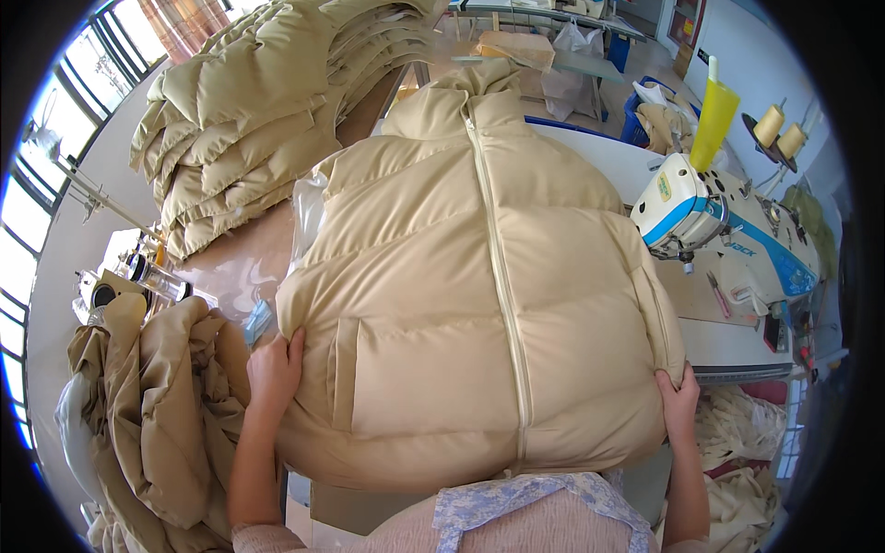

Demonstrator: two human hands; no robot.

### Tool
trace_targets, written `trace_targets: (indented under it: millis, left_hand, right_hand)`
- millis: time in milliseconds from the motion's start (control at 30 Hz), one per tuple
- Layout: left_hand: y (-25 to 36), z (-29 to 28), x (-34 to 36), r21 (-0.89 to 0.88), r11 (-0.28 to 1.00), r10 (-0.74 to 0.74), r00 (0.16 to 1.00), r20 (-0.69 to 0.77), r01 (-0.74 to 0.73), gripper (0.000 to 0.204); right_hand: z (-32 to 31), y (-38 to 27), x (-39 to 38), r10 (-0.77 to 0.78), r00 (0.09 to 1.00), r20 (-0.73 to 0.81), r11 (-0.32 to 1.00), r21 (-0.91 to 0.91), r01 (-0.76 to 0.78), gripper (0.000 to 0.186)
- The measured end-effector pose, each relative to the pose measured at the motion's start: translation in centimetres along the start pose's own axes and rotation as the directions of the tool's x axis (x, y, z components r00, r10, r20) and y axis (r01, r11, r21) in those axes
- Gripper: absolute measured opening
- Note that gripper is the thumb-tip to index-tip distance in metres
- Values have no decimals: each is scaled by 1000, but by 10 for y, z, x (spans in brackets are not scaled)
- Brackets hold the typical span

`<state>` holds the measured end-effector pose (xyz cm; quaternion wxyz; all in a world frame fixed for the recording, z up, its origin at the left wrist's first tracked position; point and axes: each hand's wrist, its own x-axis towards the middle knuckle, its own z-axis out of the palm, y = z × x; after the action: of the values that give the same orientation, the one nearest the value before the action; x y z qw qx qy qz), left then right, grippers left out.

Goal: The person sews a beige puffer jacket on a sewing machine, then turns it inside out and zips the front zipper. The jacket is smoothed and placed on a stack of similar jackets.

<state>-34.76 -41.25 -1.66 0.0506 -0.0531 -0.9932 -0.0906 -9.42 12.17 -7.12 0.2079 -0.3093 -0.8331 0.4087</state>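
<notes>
Hands: left hand (274, 366) and right hand (679, 398) each grip a lower corner of vest (479, 304), fingers curled; keep both sides level, zip centred.

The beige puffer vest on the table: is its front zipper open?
No: the zipper of the beige puffer vest runs closed from hem to collar, while the left hand and right hand grip its sides.
</notes>
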Motion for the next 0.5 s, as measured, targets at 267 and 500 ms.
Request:
trace_targets:
  millis: [267,500]
  left_hand:
    - [17,-59,-22,30,990,139,931,-338,-137,18]
    - [192,-2,121,32,675,687,612,-391,-737,51]
  right_hand:
    - [-45,-118,0,-150,926,347,740,-582,338,32]
    - [148,-245,108,-872,377,313,334,-181,925,54]
